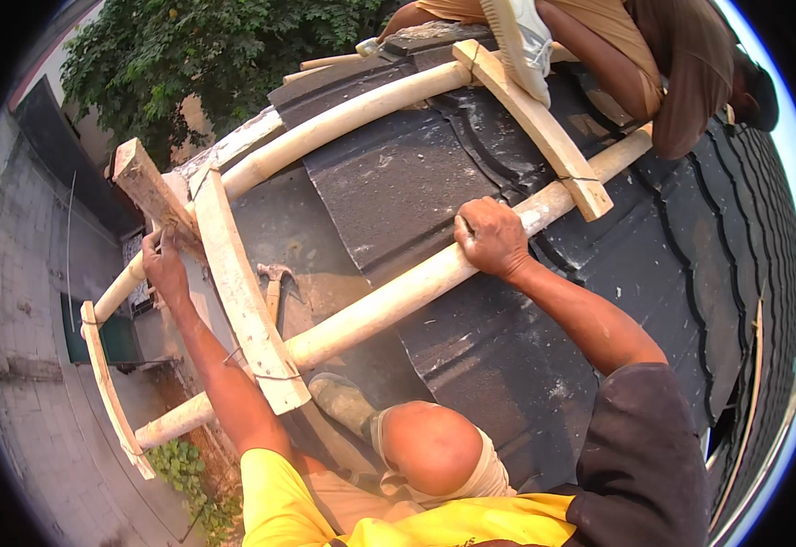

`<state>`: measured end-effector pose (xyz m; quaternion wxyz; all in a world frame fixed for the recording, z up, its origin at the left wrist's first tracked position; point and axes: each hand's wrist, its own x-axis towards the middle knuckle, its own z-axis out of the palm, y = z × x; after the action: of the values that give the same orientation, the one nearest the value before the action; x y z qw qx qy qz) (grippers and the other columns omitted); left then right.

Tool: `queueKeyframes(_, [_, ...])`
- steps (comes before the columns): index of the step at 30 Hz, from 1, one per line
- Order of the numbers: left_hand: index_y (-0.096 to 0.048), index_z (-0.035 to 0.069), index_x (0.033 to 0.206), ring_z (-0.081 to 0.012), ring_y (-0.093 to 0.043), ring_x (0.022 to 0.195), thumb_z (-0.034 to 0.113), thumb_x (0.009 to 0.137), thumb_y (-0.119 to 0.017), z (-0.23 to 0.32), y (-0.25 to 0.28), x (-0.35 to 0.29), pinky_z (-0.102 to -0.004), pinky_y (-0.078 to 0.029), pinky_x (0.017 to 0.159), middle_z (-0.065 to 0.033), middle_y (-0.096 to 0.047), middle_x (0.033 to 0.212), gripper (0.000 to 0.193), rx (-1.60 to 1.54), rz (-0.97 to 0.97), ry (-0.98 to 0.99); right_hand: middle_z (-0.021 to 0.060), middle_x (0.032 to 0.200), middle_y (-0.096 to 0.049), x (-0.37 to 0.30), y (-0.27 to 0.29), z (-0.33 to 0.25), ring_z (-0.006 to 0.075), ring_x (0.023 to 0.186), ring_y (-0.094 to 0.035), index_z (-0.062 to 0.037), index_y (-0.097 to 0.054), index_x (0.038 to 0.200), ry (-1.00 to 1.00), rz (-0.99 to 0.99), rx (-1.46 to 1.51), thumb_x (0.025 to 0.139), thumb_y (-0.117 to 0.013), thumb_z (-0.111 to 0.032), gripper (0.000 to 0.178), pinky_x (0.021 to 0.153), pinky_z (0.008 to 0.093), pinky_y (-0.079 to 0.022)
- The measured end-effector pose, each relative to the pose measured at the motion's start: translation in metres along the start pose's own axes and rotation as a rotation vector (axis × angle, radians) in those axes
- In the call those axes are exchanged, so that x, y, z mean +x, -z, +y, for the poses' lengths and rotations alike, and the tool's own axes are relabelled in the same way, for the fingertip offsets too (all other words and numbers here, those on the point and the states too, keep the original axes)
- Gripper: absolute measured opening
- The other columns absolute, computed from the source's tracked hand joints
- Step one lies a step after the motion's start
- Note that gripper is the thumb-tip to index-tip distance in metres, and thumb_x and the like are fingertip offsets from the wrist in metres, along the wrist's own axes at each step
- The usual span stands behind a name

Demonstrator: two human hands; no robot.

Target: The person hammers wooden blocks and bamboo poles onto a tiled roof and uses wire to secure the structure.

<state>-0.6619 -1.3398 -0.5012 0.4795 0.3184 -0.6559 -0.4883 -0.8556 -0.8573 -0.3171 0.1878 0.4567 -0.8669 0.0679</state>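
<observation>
A wooden ladder (389, 305) of two round poles, with flat rungs tied on by wire, lies across the dark roof. My right hand (491, 237) is closed in a fist round its near pole, between two rungs. At the far pole, my left hand (165, 267) has its fingers closed round the wood, close against a rough wooden post (156, 196). The post partly hides that grip. A claw hammer (275, 289) with a wooden handle lies just beyond the left rung (245, 292). My bent knee (436, 447) is below the near pole.
Another person (689, 68) crouches at the upper right, one white shoe (527, 55) at a rung. Dark metal roof sheets (398, 205) slope under the ladder. Past the roof's left edge, the ladder's end overhangs a drop beside a grey block wall (24, 319). A leafy tree (206, 59) stands beyond.
</observation>
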Motion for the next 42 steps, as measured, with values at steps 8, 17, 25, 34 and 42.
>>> queueKeyframes(8, [-0.066,-0.002,0.100,-0.0121,-0.063,0.069,0.028,0.091,-0.074,0.032,-0.007,-0.013,-0.0286,-0.048,0.066,-0.0069,-0.069,0.078,0.032,0.051,0.039,0.042,0.0103,0.076,-0.058,-0.006,-0.005,-0.003,0.0316,0.076,-0.059,-0.0060,-0.058,0.080,-0.002,-0.023,0.007,0.083,-0.064,-0.011,0.009,0.070,0.0436,-0.047])
queueKeyframes(17, [-0.068,-0.001,0.099,-0.0150,-0.065,0.072,0.027,0.089,-0.075,0.033,-0.006,-0.014,-0.0314,-0.049,0.068,-0.0092,-0.071,0.078,0.031,0.153,0.077,-0.028,0.0128,0.077,-0.059,-0.006,-0.004,-0.004,0.0324,0.075,-0.059,-0.0041,-0.059,0.081,0.021,-0.038,0.018,0.087,-0.060,-0.011,0.009,0.070,0.0439,-0.047])
queueKeyframes(25, [-0.069,-0.001,0.098,-0.0144,-0.066,0.073,0.032,0.088,-0.076,0.014,-0.004,-0.008,-0.0316,-0.050,0.068,-0.0095,-0.071,0.079,0.035,0.055,0.064,-0.009,0.0126,0.078,-0.059,-0.005,-0.006,-0.002,0.0327,0.076,-0.059,-0.0042,-0.060,0.083,0.022,-0.056,0.009,0.088,-0.060,-0.011,0.009,0.070,0.0437,-0.047])
queueKeyframes(34, [-0.068,-0.002,0.101,-0.0097,-0.066,0.074,0.033,0.086,-0.079,0.013,0.001,-0.006,-0.0244,-0.052,0.068,-0.0050,-0.071,0.084,0.039,0.062,0.027,-0.042,0.0130,0.078,-0.059,-0.006,-0.006,-0.005,0.0323,0.075,-0.059,-0.0031,-0.061,0.084,0.022,-0.062,0.008,0.089,-0.060,-0.011,0.009,0.070,0.0423,-0.047])
queueKeyframes(42, [-0.071,-0.002,0.107,-0.0097,-0.067,0.082,0.027,0.087,-0.078,0.024,0.018,-0.001,-0.0235,-0.053,0.074,-0.0065,-0.074,0.091,0.037,0.158,-0.091,0.010,0.0139,0.081,-0.060,-0.008,-0.009,-0.004,0.0327,0.079,-0.060,-0.0025,-0.061,0.086,0.007,-0.069,0.012,0.088,-0.060,-0.009,0.007,0.072,0.0414,-0.048])
